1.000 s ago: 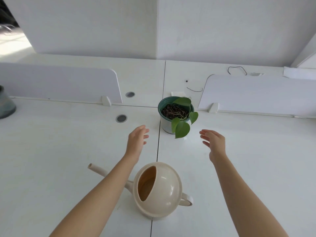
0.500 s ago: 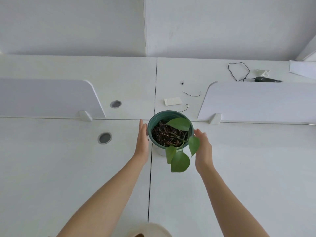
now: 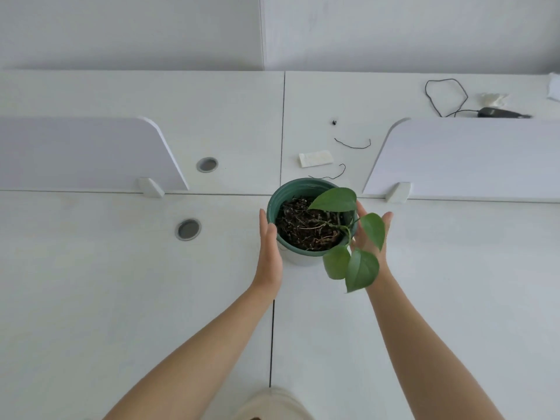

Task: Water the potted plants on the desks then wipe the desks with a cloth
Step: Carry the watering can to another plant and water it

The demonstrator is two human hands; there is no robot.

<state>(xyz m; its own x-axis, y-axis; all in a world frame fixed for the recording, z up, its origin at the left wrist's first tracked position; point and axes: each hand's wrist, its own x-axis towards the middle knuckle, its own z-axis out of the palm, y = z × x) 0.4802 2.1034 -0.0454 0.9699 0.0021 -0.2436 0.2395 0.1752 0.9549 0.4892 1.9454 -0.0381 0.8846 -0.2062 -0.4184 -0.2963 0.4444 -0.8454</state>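
The plant pot [image 3: 300, 259], green inside and pale outside, stood on the white desk [image 3: 121, 298] at the seam where the desktops met, just in front of the gap between two low divider panels, one to the left [image 3: 85, 153] and one to the right [image 3: 469, 159]. It held dark soil and a small plant [image 3: 362, 268] whose leaves hung over the near right rim.

The left hand [image 3: 269, 253] lay flat against the pot's left side, fingers straight and together, thumb by the rim, not curled round anything. The right hand [image 3: 362, 241] was at the pot's right side, palm turned toward it and fingers straight and slightly spread. The leaves covered much of that palm, so it seemed to touch the pot, but the contact itself was hidden.

At the bottom edge, between the two forearms, the rounded top of a cream watering can [image 3: 272, 404] just showed.

Two round cable holes [image 3: 188, 229] sat in the desktops to the left of the pot. Behind the pot lay a small pale paper scrap [image 3: 315, 158] and short bits of black wire [image 3: 353, 144]. Farther back on the right, a looped black cord [image 3: 445, 95] ran to a dark tool [image 3: 500, 112].
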